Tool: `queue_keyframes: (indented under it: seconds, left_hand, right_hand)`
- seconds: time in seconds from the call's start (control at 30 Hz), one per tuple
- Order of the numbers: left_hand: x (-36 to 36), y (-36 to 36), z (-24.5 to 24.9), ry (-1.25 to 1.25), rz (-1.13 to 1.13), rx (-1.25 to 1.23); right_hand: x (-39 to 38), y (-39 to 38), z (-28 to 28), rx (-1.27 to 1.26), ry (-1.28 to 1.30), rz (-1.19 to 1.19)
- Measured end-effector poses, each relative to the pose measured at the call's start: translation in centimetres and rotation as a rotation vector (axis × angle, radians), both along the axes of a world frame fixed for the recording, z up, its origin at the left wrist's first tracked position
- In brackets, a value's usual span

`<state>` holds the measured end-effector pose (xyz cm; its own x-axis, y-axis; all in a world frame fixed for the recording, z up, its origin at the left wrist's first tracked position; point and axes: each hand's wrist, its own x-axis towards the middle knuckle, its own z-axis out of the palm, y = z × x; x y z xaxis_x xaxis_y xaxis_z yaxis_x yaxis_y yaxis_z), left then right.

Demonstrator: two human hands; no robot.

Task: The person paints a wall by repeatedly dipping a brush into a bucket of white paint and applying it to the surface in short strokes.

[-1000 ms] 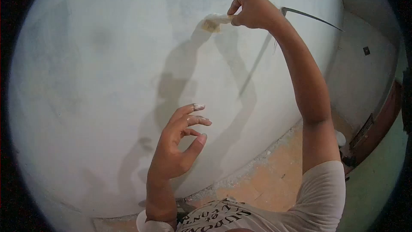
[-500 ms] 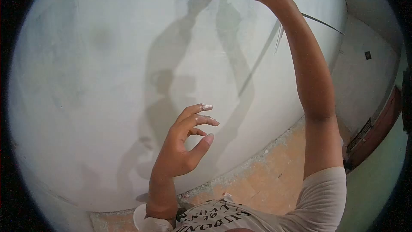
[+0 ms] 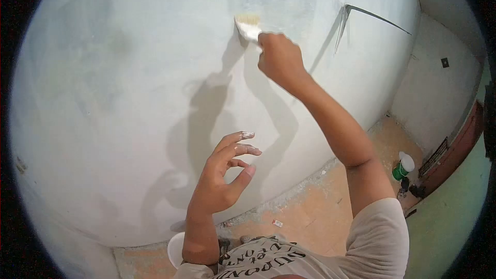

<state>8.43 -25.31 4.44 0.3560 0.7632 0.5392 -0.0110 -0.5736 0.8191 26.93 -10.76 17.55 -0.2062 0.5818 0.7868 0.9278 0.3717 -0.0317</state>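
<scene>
A paintbrush point(image 3: 249, 28) with pale bristles and a white-coated body touches or nearly touches the whitish wall point(image 3: 144, 124) at upper centre. My right hand point(image 3: 282, 61) is closed around its handle, with the bristles pointing up and left. Lower down, my left hand point(image 3: 226, 170) hangs in front of the wall with its fingers apart and slightly curled, holding nothing. White paint marks its fingertips.
A dark bent strip point(image 3: 377, 17) sticks out from the wall at upper right. On the orange-brown floor point(image 3: 320, 217) at right stands a green and white bucket point(image 3: 403, 167), near dark items point(image 3: 416, 191). A white round container point(image 3: 176, 249) shows beside my left forearm.
My right hand has come down and to the left along the wall with the paintbrush. The left hand has barely moved. The bucket on the floor has come into view.
</scene>
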Motion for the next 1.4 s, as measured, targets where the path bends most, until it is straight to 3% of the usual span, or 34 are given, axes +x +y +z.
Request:
queue_keyframes:
  seconds: [0.2, 0.33, 0.4, 0.57, 0.67, 0.73, 0.8, 0.87, 0.93, 0.97, 1.1, 1.2, 1.23, 1.3, 1.4]
  left_hand:
    - [-2.2, -2.6, 2.8, -0.028, 0.006, -0.075]
    - [-3.5, -2.0, 3.9, 0.020, 0.027, -0.122]
    - [-4.3, -1.8, 3.6, 0.033, 0.052, -0.169]
    - [-6.7, 0.0, 2.8, 0.132, 0.096, -0.369]
    - [-7.1, 1.5, -1.2, 0.168, 0.097, -0.525]
    - [-6.8, 2.2, -4.8, 0.344, 0.051, -0.719]
    - [-6.0, 3.4, -9.9, 0.347, 0.036, -0.774]
    - [-4.7, 4.6, -16.6, 0.114, -0.047, -0.943]
    - [-3.4, 4.6, -21.7, 0.117, -0.026, -0.984]
    - [-2.8, 4.6, -24.2, 0.121, -0.003, -1.011]
    - [-1.1, 4.3, -34.8, 0.340, -0.047, -0.913]
    - [0.0, 2.2, -40.7, 0.458, -0.070, -0.810]
    - [0.2, 1.6, -42.5, 0.540, -0.072, -0.763]
    - [0.3, 0.5, -45.7, 0.656, -0.092, -0.744]
    - [0.2, -1.6, -49.3, 0.572, -0.019, -0.797]
  right_hand:
    - [0.1, -0.6, -0.2, -0.066, -0.020, -0.016]
    - [0.8, 0.4, 0.9, -0.240, -0.035, -0.053]
    - [1.2, 2.2, -0.7, -0.233, -0.032, -0.034]
    - [0.8, 5.6, -4.8, -0.517, 0.092, 0.130]
    - [0.7, 4.1, -10.1, -0.754, 0.189, 0.296]
    - [-0.4, 1.4, -14.3, -0.955, 0.356, 0.230]
    - [-1.0, -1.1, -19.7, -0.975, 0.450, 0.244]
    - [-1.3, -2.9, -25.8, -0.992, 0.546, 0.254]
    - [-1.2, -4.5, -32.7, -1.024, 0.811, 0.201]
    - [-1.1, -5.2, -36.2, -0.988, 0.807, 0.194]
    - [0.5, -7.5, -48.7, -0.920, 0.904, 0.265]
    - [1.9, -10.8, -53.4, -1.014, 0.909, 0.272]
    - [2.4, -10.4, -58.0, -0.842, 0.809, 0.280]
    - [3.7, -11.4, -64.1, -0.925, 0.878, 0.226]
    - [3.6, -11.9, -68.7, -1.063, 0.954, 0.075]
